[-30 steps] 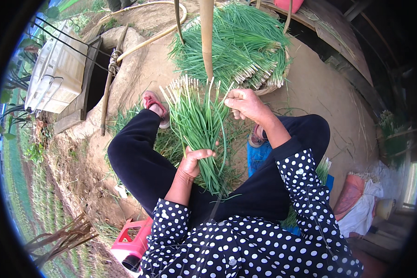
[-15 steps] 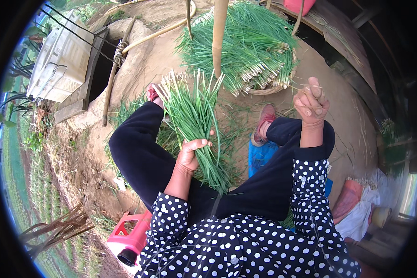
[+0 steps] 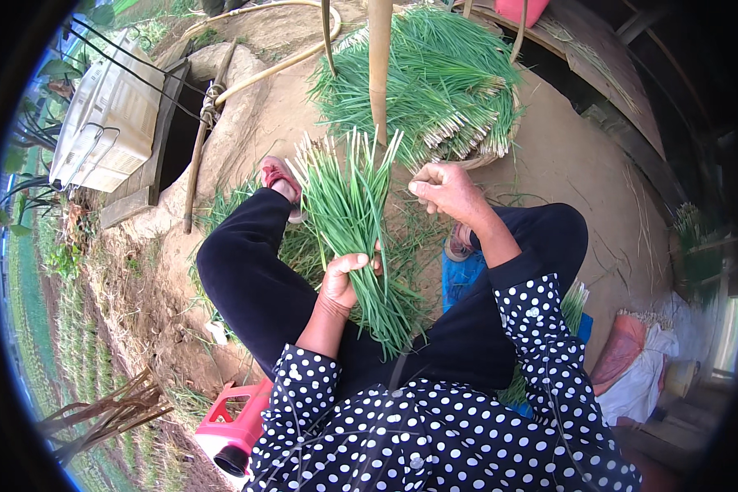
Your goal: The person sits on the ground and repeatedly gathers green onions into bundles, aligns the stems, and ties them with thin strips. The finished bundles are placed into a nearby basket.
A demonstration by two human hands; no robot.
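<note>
My left hand [image 3: 348, 281] is wrapped around a bunch of garlic chives [image 3: 344, 201], holding it over my lap. The pale cut ends point away from me and the green leaf tips hang toward my body. To the right of the bunch, my right hand [image 3: 448, 193] is closed, with thumb and fingers pinched together. Whatever it may hold between them is too small to make out. Beyond both hands, a big heap of garlic chives [image 3: 435, 70] fills a round woven basket [image 3: 477, 160], many pale ends facing me.
A bamboo pole [image 3: 379, 74] stands before the basket. Loose green leaves [image 3: 303, 246] litter the ground between my feet. A white plastic crate [image 3: 111, 115] sits at far left, and a pink container [image 3: 234, 422] at near left. White sacking [image 3: 635, 381] lies at right.
My right hand has swung left and down, from out beside the basket to close by the bunch. The left hand keeps its hold on the garlic chives, almost unmoved.
</note>
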